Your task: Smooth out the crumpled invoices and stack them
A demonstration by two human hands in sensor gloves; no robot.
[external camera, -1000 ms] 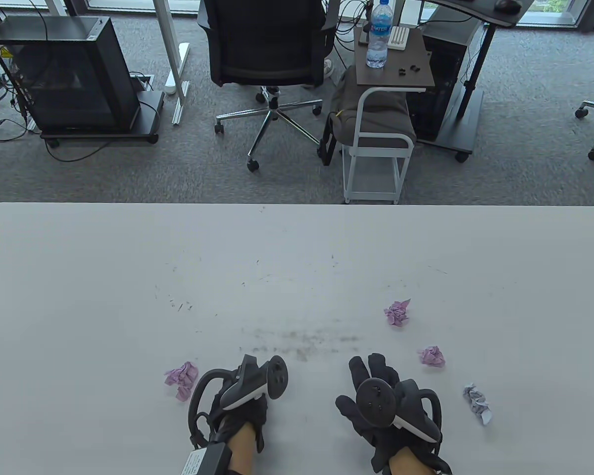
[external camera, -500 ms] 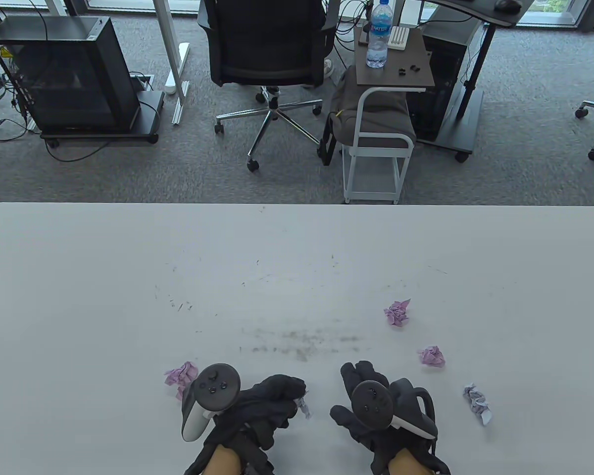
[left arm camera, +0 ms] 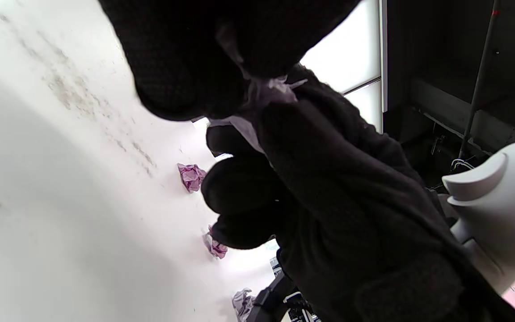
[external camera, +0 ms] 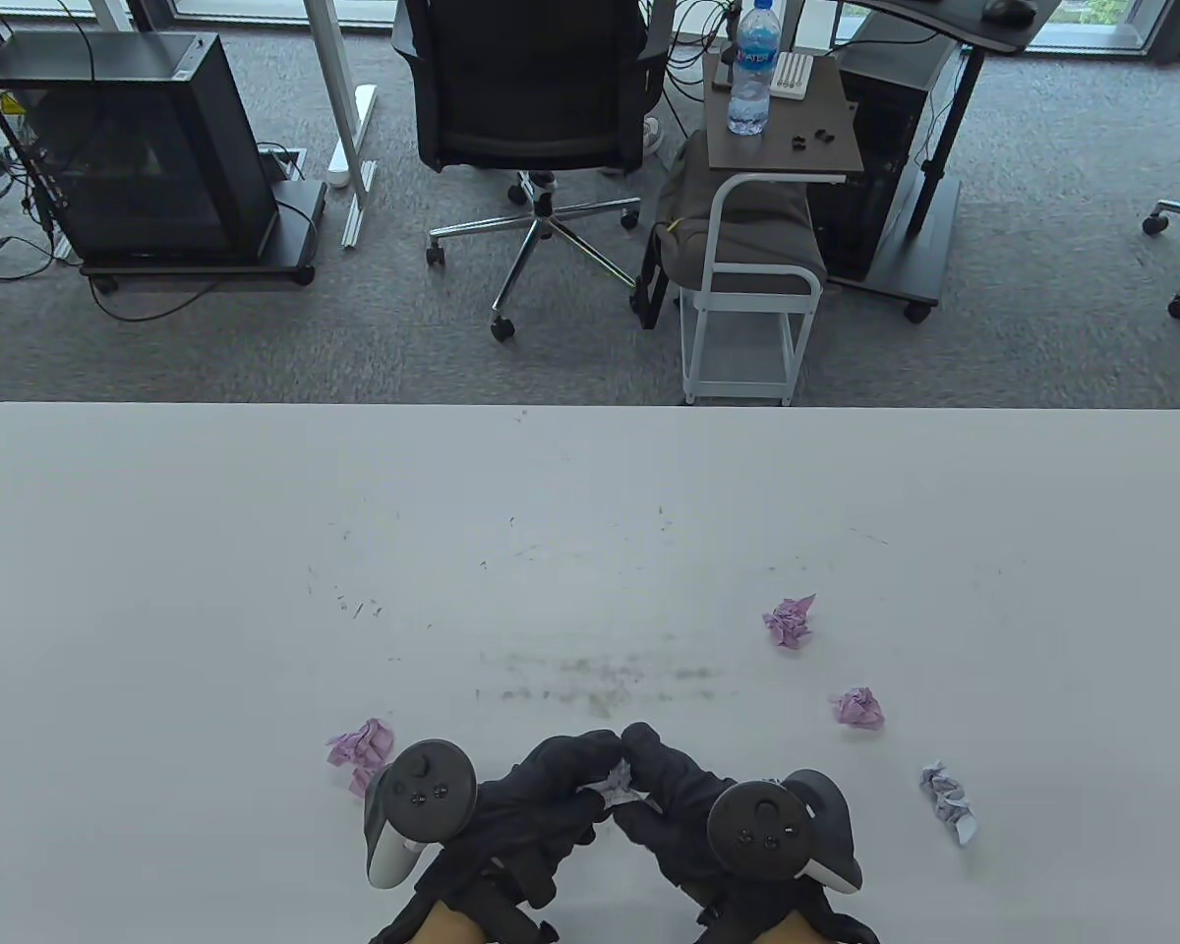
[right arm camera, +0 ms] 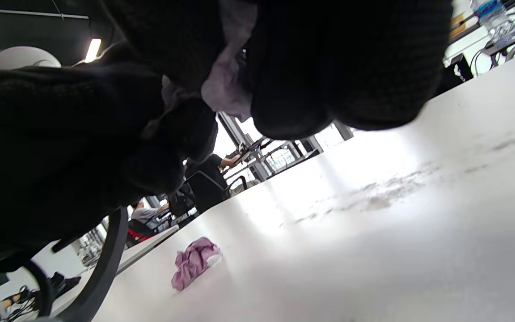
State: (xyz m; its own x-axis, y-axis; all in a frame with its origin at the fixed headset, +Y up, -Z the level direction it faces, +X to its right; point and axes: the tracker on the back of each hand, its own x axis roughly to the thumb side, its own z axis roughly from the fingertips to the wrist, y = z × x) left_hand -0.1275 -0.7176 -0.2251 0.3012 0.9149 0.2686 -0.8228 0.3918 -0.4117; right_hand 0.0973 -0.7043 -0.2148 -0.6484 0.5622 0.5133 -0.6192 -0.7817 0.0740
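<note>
pink ball [external camera: 361, 750] near left on table [external camera: 157, 590], not held | left hand [external camera: 541, 796] and right hand [external camera: 678, 801] together, fingers pinching one pale crumpled invoice [external camera: 618, 784] between them, above near edge | risk: pulling apart too hard may tear the thin paper | three balls, [external camera: 790, 621], [external camera: 857, 707], [external camera: 947, 801], wait at right; no stack yet
</note>
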